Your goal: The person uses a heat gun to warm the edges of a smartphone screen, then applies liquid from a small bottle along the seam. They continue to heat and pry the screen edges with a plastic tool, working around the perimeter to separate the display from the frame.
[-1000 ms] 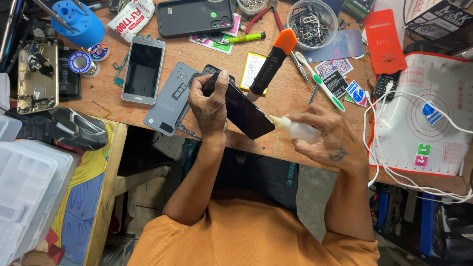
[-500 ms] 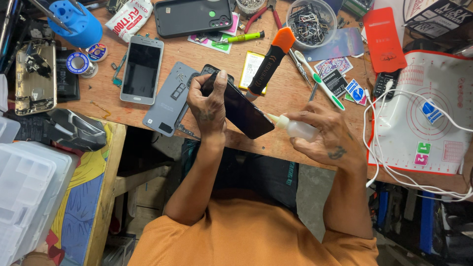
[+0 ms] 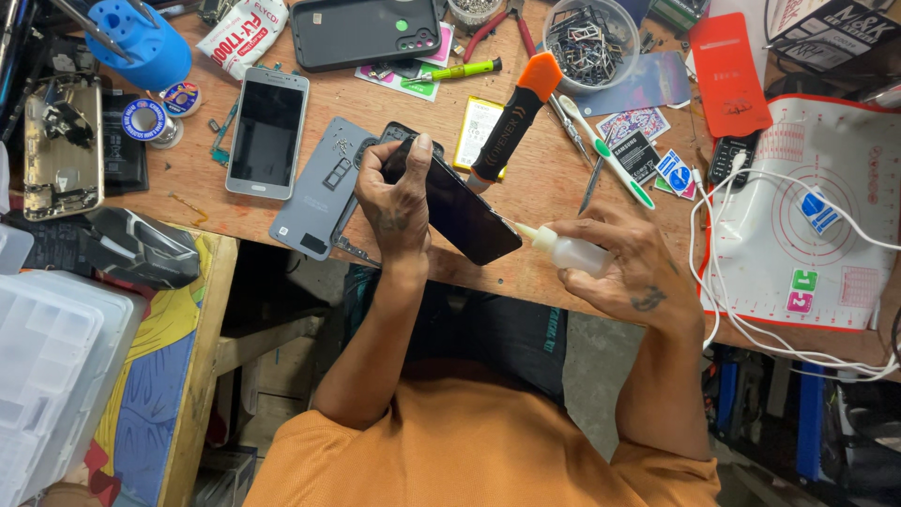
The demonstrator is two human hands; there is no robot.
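Fingers of the left hand [image 3: 399, 192] are wrapped around the upper end of a black phone [image 3: 457, 207], which is held tilted above the near edge of the wooden workbench [image 3: 544, 188]. A small clear squeeze bottle [image 3: 571, 252] is gripped in the closed right hand [image 3: 624, 263], and its pale nozzle is pressed against the lower corner of the black phone.

Just left of the black phone, a grey back cover [image 3: 319, 188] is laid flat, and beyond that a silver phone [image 3: 267, 131] is seen face up. Just behind the black phone, a tool with a black-and-orange handle [image 3: 514, 117] and a yellow battery [image 3: 477, 131] are seen. Farther back, a dark phone case [image 3: 364, 31] and a clear bowl of small metal parts [image 3: 589, 42] are placed. To the right of the black phone, a white toothbrush with a green end [image 3: 608, 155] is laid, and well to the right a white work mat [image 3: 826, 216] is crossed by white cables [image 3: 751, 244].
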